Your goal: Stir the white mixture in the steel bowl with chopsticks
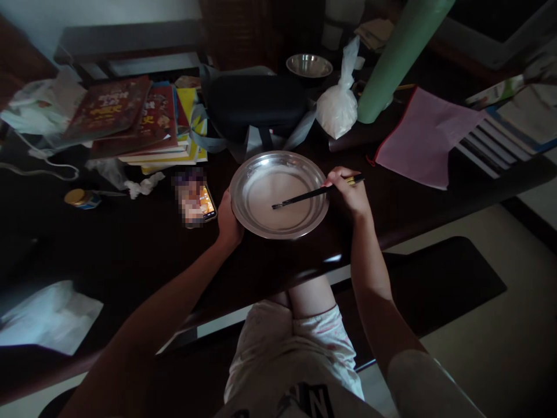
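One round metal basin (278, 233), slim chopsticks (304, 196)

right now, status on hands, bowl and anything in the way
Left hand against bowl. Right hand gripping chopsticks, tips inside bowl. Phone beside left hand, apart from bowl; nothing seen blocking.

You sit in what looks like a home: piled books (111, 110), a phone (206, 200) and a tied plastic bag (337, 110) share your dark table (148, 249) (you're even wearing patterned shorts (322, 334)).

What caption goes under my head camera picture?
Left hand on a metal bowl, right hand holding black chopsticks over it.
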The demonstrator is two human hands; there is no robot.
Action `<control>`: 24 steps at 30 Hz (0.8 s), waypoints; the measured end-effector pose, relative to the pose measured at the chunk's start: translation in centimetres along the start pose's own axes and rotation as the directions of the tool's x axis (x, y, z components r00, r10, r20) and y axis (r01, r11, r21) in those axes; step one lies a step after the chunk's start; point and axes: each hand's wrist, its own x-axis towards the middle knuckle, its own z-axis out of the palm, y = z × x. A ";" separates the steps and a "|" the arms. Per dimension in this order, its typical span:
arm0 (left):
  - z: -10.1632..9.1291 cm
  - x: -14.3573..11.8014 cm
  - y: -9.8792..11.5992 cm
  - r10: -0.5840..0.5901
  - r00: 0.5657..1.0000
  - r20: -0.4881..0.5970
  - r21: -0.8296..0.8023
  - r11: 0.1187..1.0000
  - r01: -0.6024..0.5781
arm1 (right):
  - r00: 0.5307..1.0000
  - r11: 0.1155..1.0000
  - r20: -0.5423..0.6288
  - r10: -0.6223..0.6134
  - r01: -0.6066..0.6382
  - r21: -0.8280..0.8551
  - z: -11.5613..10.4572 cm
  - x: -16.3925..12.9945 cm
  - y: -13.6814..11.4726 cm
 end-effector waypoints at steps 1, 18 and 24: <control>0.1 0.0 0.0 -0.018 1.000 -0.015 -0.020 1.000 0.018 | 1.000 1.000 0.013 -0.001 0.001 -0.017 0.0 0.0 0.0; 0.4 -0.1 0.2 -0.076 0.997 -0.026 -0.070 0.995 0.074 | 0.999 1.000 -0.033 0.013 -0.013 -0.005 -0.1 0.0 -0.1; 0.4 -0.1 0.1 -0.071 0.996 -0.049 -0.076 0.995 0.067 | 0.999 1.000 -0.041 0.008 -0.009 -0.027 -0.2 0.0 -0.3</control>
